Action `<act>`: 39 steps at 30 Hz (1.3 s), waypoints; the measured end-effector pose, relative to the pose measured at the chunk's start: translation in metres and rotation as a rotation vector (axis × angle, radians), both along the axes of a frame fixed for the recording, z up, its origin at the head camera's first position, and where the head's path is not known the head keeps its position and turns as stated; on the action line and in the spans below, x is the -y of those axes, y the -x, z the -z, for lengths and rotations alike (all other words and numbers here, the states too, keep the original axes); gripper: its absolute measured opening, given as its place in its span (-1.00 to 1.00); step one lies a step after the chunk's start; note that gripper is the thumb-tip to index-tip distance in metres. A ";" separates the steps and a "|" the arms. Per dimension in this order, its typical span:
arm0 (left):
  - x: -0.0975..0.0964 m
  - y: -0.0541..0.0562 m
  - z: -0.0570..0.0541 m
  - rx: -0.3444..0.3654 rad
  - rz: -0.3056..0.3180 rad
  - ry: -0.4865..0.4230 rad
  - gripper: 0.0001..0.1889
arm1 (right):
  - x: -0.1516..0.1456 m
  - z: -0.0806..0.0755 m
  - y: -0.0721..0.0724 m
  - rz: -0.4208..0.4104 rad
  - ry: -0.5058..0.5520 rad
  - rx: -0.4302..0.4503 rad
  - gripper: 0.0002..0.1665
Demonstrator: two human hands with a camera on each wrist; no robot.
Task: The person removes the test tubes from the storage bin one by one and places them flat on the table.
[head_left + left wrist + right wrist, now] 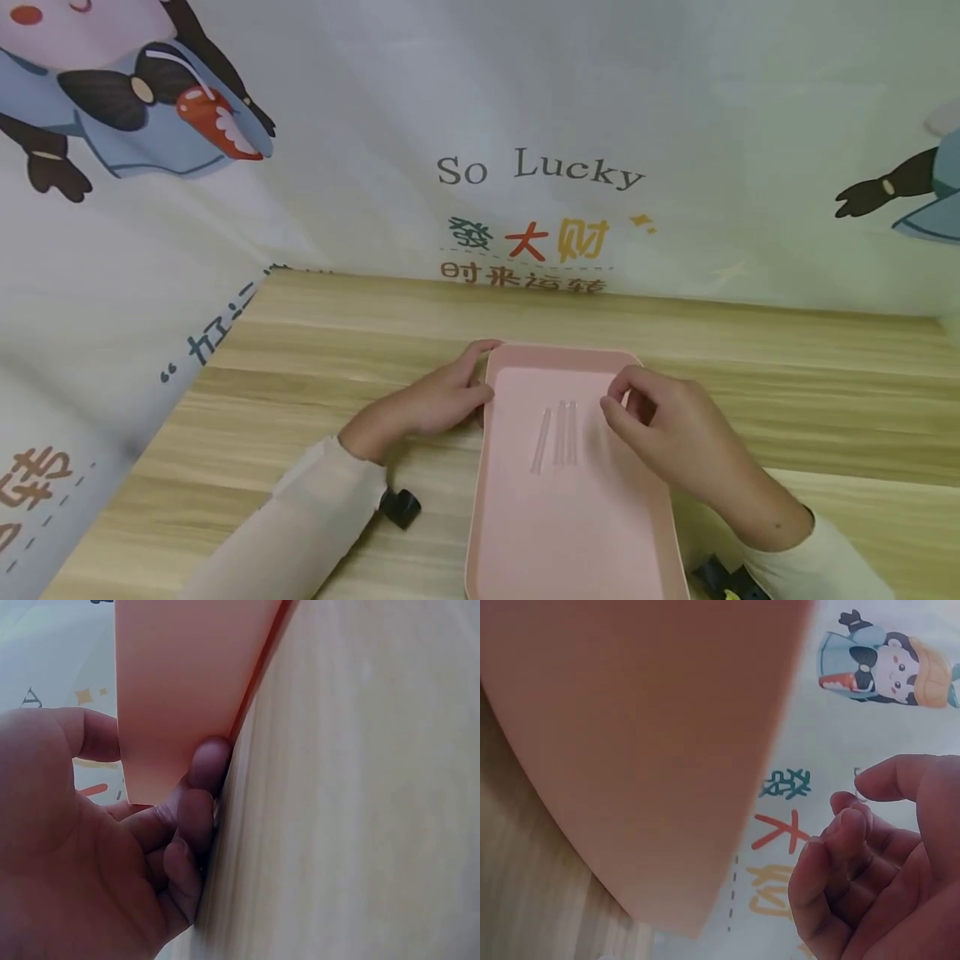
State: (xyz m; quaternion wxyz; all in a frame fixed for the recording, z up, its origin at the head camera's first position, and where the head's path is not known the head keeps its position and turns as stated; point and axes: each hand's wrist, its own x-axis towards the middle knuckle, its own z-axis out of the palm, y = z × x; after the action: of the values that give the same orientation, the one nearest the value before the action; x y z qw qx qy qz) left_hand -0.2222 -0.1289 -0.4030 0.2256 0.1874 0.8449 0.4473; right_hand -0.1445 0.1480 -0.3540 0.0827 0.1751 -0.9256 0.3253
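Just below the middle of the frame, three clear sticks (560, 433) are lying on a pink tray (573, 533), pointing longways up the frame, the left one leaning a bit. The right hand (667, 425) is hovering nearer, just to their right, fingers loosely bent, pinching nothing I can see. The left hand (442, 400) is holding the tray's upper-left edge.

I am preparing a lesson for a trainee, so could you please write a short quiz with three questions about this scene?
1. How many thin, clear, straight tubes lie in the pink rectangular tray?
2. True or false: the person's bare left hand holds the tray at its far-left corner.
3. Complete the dark Latin-letter print on the white backdrop: "So ____".

Key: 1. three; 2. true; 3. Lucky.
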 end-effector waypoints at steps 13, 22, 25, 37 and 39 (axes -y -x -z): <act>-0.003 -0.002 0.005 0.016 0.012 -0.002 -0.29 | 0.013 0.010 -0.002 -0.017 0.006 0.040 -0.84; -0.003 -0.003 0.002 0.008 -0.007 0.023 -0.34 | 0.016 0.000 0.002 -0.006 -0.008 0.088 -0.84; -0.002 -0.003 0.002 0.001 -0.017 0.036 -0.36 | 0.018 -0.009 0.001 -0.014 -0.003 0.107 -0.84; 0.000 -0.003 0.001 -0.078 -0.048 0.081 -0.38 | 0.031 -0.022 0.001 -0.038 -0.006 0.122 -0.83; 0.000 -0.003 0.000 -0.090 -0.059 0.084 -0.37 | 0.033 -0.023 0.002 -0.036 -0.013 0.112 -0.82</act>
State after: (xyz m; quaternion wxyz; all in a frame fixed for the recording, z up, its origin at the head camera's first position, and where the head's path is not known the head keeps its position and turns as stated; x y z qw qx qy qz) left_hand -0.2195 -0.1287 -0.4033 0.1818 0.1728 0.8773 0.4092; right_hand -0.1461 0.1146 -0.3311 0.0238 0.1738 -0.9276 0.3299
